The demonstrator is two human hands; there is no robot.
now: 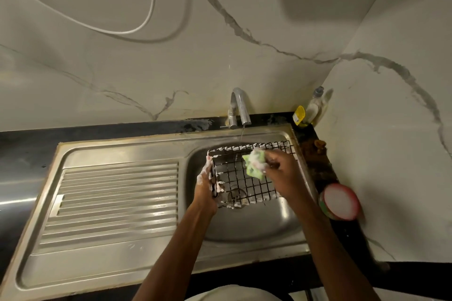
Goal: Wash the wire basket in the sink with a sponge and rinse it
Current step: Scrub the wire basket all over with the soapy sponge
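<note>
Left hand (205, 184) clamps the sudsy black wire basket (244, 178), right hand (281, 168) pinches the green foam sponge (255, 164) above it; I'd scrub every crossing.

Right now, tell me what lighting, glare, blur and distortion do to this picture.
Head view: dim, yellowish light; glare streaks on the sink drainboard ridges; wide-angle lens bends the counter edge and walls; right hand and sponge slightly smeared; left hand on the wire basket sharper; hose shadow on the wall.
</note>
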